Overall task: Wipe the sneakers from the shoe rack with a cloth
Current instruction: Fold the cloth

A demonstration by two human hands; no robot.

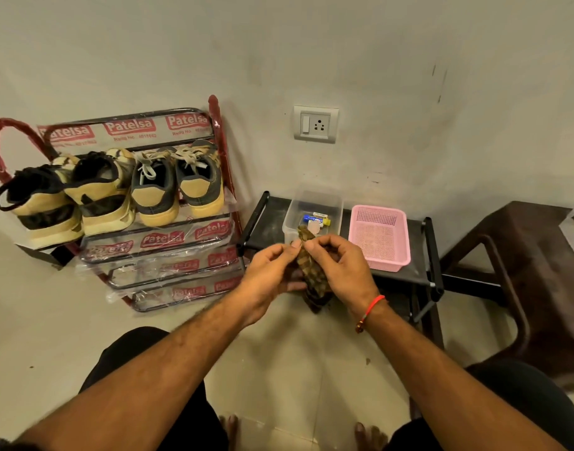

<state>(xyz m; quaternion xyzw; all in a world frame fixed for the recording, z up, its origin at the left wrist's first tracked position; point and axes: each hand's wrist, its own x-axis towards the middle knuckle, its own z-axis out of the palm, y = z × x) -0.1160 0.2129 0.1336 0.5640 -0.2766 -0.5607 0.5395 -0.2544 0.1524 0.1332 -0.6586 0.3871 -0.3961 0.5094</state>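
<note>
Sneakers (110, 190) wait left of the left hand (269, 271), so both it and the right hand (341, 268), pinching the cloth (313, 275), should spread it flat first.

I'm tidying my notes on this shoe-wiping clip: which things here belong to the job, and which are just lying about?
Job:
cloth, held by left hand and right hand
four sneakers
shoe rack

Lying about:
clear tub of small items
pink basket
black stand
wall socket
brown chair
</note>
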